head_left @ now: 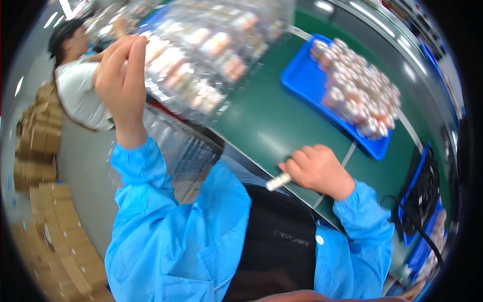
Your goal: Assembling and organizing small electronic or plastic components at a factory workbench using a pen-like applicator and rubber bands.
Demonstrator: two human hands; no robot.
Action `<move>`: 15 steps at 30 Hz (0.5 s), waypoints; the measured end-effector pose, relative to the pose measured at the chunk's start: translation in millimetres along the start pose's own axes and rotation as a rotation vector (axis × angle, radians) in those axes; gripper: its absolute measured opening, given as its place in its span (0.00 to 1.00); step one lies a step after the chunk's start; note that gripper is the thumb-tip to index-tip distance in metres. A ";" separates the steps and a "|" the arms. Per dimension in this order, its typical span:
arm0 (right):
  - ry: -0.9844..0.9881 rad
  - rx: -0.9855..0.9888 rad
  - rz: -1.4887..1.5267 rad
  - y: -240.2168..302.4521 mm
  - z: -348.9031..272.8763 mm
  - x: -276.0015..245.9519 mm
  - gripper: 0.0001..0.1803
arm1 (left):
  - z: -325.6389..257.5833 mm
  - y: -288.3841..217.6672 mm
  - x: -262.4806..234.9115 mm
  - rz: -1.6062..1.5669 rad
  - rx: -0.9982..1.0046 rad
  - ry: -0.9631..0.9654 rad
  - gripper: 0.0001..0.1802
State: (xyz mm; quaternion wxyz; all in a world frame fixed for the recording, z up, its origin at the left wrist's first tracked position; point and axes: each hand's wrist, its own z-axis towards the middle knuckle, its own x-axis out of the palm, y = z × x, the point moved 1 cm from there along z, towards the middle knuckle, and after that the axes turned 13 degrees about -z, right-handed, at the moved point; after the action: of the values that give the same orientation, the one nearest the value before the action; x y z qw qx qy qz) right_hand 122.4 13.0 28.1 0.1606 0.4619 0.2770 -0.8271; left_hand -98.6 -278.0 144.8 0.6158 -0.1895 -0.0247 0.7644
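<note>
My left hand [122, 83] is raised at the upper left, beside clear plastic packs [201, 55] filled with small pale and orange items. Its fingers are pressed together in a pinch; whatever may be between the fingertips is too blurred to make out. Low over the near edge of the green table [256, 110], my right hand [319, 171] is closed around a short, whitish cylinder [278, 181]. One end of the cylinder sticks out to the left of the fist, and the rest is hidden by the fingers.
A blue tray [307, 75] on the table carries a heap of small shiny-topped, pinkish pieces [359, 85]. Farther right lie more blue trays and a black cable [427, 239]. At the left are a co-worker in white [80, 88] and stacked cardboard boxes [65, 236].
</note>
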 end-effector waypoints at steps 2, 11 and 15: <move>0.006 0.044 0.008 -6.2 -0.9 4.4 0.19 | -21.1 -53.3 54.5 -0.301 0.018 0.088 0.05; -0.160 0.188 0.138 -23.2 -11.8 3.8 0.19 | -50.8 -2.0 328.1 -0.020 -0.020 0.336 0.25; -0.161 0.158 0.126 -20.2 -13.8 4.2 0.18 | -47.9 21.5 358.0 -0.072 -0.223 0.633 0.29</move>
State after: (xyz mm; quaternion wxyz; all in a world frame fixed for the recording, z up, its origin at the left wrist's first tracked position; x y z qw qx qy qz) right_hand 119.0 37.5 25.0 0.1971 0.4217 0.1674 -0.8691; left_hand -164.1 47.8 1.7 0.5950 -0.4825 0.0778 0.6381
